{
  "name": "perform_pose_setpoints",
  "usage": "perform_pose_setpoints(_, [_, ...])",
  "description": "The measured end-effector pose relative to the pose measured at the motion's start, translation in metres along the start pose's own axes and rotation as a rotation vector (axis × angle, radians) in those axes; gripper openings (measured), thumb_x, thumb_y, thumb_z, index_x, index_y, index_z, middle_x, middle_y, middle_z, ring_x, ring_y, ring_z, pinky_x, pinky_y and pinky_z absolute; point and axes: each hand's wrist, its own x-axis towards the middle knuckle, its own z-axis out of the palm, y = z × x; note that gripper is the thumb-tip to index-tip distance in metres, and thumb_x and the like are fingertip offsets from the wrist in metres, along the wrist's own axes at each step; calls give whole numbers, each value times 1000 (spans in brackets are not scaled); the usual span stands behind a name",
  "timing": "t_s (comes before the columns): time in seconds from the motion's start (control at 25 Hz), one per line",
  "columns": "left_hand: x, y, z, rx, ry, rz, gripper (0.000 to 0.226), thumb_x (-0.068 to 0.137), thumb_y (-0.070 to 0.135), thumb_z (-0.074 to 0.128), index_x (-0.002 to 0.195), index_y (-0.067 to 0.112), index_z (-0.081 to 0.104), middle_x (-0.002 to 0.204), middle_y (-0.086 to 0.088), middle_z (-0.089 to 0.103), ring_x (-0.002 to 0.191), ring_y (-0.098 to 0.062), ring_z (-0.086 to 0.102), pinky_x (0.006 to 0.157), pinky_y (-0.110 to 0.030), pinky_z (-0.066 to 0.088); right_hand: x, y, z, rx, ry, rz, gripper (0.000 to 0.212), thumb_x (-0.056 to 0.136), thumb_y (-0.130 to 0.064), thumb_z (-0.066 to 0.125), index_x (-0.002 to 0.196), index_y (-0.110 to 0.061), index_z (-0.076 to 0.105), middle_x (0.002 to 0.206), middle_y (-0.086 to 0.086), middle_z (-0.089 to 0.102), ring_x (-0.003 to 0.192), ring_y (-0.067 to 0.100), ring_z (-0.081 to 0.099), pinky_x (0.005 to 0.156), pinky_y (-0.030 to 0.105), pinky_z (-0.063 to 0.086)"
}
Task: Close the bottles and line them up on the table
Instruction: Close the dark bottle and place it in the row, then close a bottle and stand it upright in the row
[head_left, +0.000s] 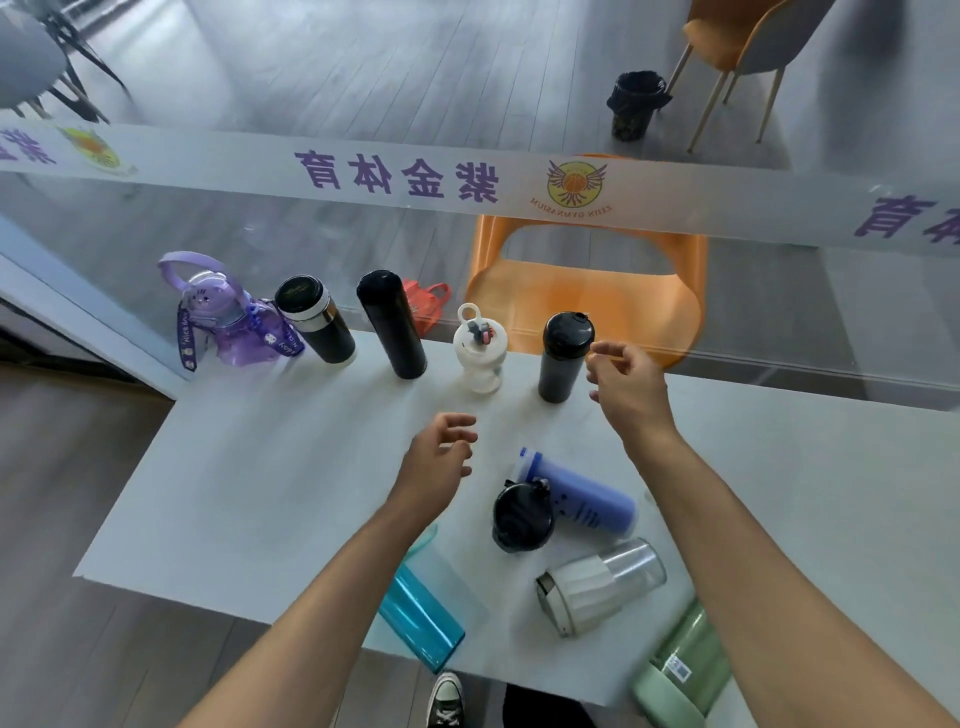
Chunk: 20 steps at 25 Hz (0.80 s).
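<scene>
From the head view, a glass-panel banner (467, 176) reads mirrored "紫金体育" and "GYMNASIUM". 5 capped bottles stand upright along the far edge of the surface (260, 493), from the purple jug (228, 317) at left to the black tumbler (563, 358) at right. The blue bottle (584, 493), teal bottle (421, 608), clear bottle (602, 584) and green bottle (685, 670) lie on their sides nearer. Left hand (441, 457) and right hand (628, 384) hover loosely curled, holding nothing.

Gymnasium lounge behind a glass partition

Beyond both hands, a glass wall (519, 104) is carrying a frosted band (415, 171) with purple lettering and a winged basketball logo (576, 183) reading "GYMNASIUM"; past it, orange chairs (587, 291), a lined bin (636, 104) and grey plank flooring (363, 62) are showing.
</scene>
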Motion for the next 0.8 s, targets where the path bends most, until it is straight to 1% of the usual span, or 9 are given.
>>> perform_pose_setpoints(0.12, [-34, -36, -33, 20, 19, -9, 32, 96, 7, 43, 118, 21, 62, 109, 0, 66, 100, -18, 64, 89, -38, 59, -50, -16, 26, 15, -27, -62, 15, 88, -30, 60, 99, -28, 69, 105, 3, 73, 103, 24, 69, 97, 51, 56])
perform_pose_setpoints(0.24, [-61, -78, -65, 79, 36, -49, 30, 97, 9, 44, 118, 23, 61, 111, 2, 65, 100, -15, 64, 91, -38, 58, -105, -16, 68, -13, -124, -103, 19, 89, -32, 61, 103, -24, 71, 102, 1, 74, 101, 22, 70, 96, 47, 58])
perform_pose_setpoints(0.32, [-76, -106, -79, 89, 74, -84, 28, 98, 10, 47, 118, 24, 60, 115, 1, 64, 100, -15, 64, 91, -35, 58, -136, -1, 98, -64, -225, -79, 14, 95, -28, 60, 106, -24, 69, 106, 1, 72, 103, 21, 68, 96, 43, 57])
perform_pose_setpoints(0.4, [-89, -129, -88, 108, 145, -108, 26, 98, 12, 51, 121, 22, 57, 118, 0, 58, 98, -13, 60, 89, -28, 55, -159, 23, 127, -181, -328, -36, 16, 96, -26, 59, 109, -22, 67, 109, 1, 71, 104, 20, 67, 93, 38, 56])
perform_pose_setpoints(0.48, [-95, -151, -94, 107, 209, -161, 28, 97, 16, 54, 125, 22, 53, 121, -2, 52, 99, -14, 58, 91, -31, 54, -176, 52, 147, -322, -415, 24, 22, 97, -26, 58, 115, -17, 68, 112, 4, 71, 102, 20, 65, 86, 31, 51])
perform_pose_setpoints(0.52, [-97, -161, -96, 69, 214, -217, 30, 96, 18, 55, 126, 22, 51, 122, -5, 53, 100, -18, 59, 92, -36, 56, -183, 66, 156, -389, -455, 55, 25, 97, -26, 57, 117, -15, 67, 114, 5, 71, 101, 20, 64, 84, 30, 48])
perform_pose_setpoints(0.6, [-95, -177, -95, -94, 219, -383, 34, 96, 18, 55, 129, 16, 48, 119, -14, 56, 97, -26, 63, 86, -45, 59, -188, 89, 170, -521, -493, 94, 27, 97, -30, 56, 118, -15, 65, 118, 8, 70, 100, 22, 62, 85, 31, 48])
perform_pose_setpoints(0.72, [-87, -182, -88, -389, 237, -651, 31, 99, 20, 52, 126, 5, 48, 106, -17, 57, 85, -30, 62, 73, -43, 61, -181, 105, 190, -706, -465, 124, 38, 95, -45, 53, 116, -15, 63, 118, 11, 69, 106, 30, 63, 89, 36, 50])
perform_pose_setpoints(0.8, [-79, -183, -85, -531, 219, -743, 33, 99, 25, 51, 119, -1, 52, 103, -18, 58, 83, -31, 61, 72, -42, 60, -172, 107, 204, -825, -464, 134, 52, 95, -56, 46, 118, -12, 61, 119, 14, 68, 109, 33, 62, 88, 39, 47])
